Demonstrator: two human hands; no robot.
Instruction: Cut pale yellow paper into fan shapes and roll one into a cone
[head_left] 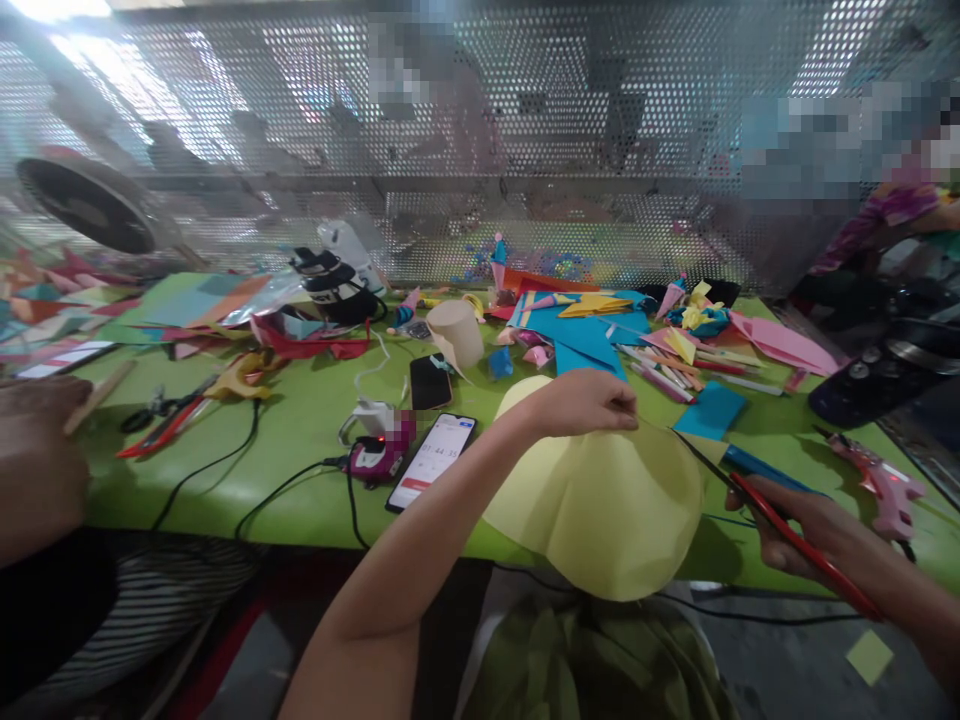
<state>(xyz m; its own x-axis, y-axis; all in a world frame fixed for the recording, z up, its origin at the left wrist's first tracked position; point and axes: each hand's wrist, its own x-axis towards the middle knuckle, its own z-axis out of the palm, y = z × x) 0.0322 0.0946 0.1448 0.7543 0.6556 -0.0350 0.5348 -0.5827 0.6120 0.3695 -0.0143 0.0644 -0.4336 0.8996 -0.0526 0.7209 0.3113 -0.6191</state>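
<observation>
A large yellow paper sheet (pixel 622 510) with a curved edge hangs over the front edge of the green table (pixel 300 510). My left hand (pixel 592 400) pinches the sheet near its top. Red-handled scissors (pixel 772 515) are held in my right hand (pixel 810 530), at the right side of the sheet, their dark blades pointing up and left toward its upper right edge. Just behind the blades is a small blue paper piece (pixel 712 411).
A phone showing a timer (pixel 433 462), a dark phone (pixel 430 383) and a purple power socket (pixel 382 455) lie left of the sheet. A pink glue gun (pixel 881 485) rests at right. Pencils (pixel 667 370) and blue paper (pixel 585 340) lie behind. Another person's arm (pixel 37 460) is at far left.
</observation>
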